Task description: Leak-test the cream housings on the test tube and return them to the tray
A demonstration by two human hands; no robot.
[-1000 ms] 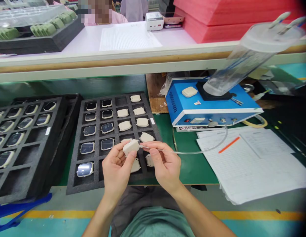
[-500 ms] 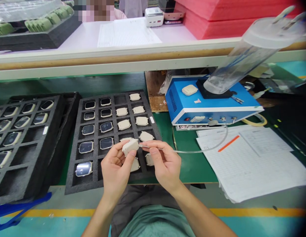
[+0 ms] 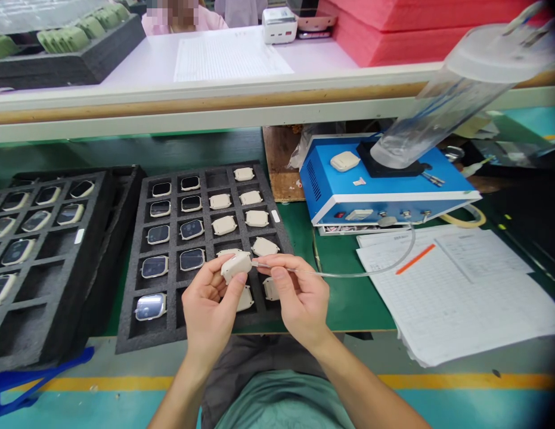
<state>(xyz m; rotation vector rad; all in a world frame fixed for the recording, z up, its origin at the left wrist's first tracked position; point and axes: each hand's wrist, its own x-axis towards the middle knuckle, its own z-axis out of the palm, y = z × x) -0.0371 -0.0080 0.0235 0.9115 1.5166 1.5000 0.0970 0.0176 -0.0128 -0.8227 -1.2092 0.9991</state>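
Between thumb and fingers, my left hand (image 3: pixel 212 304) grips a cream smartwatch case (image 3: pixel 236 267), tilted above the foam tray. My right hand (image 3: pixel 301 295) pinches the tip end of a clear thin tube (image 3: pixel 349 274). The tube's tip meets the right side of the watch case; whether it is pressed against it or inserted, I cannot tell. From there the tube curves to the front of a blue box (image 3: pixel 384 185). Below both hands lies a dark foam tray (image 3: pixel 172 330) holding several watches, some screen up and some back up, partly hidden by my hands.
Another foam tray (image 3: pixel 58 286) with watches stands at the left. On the blue box sit a cream watch case (image 3: pixel 344 161) and a tilted clear cylinder (image 3: pixel 420 113). Papers (image 3: pixel 465 298) with an orange strip lie at the right. A shelf edge (image 3: pixel 214 113) crosses behind; a person sits beyond.
My hands, the watch case and the tube tip keep nearly the same pose. The surroundings have shifted slightly with a small camera movement.
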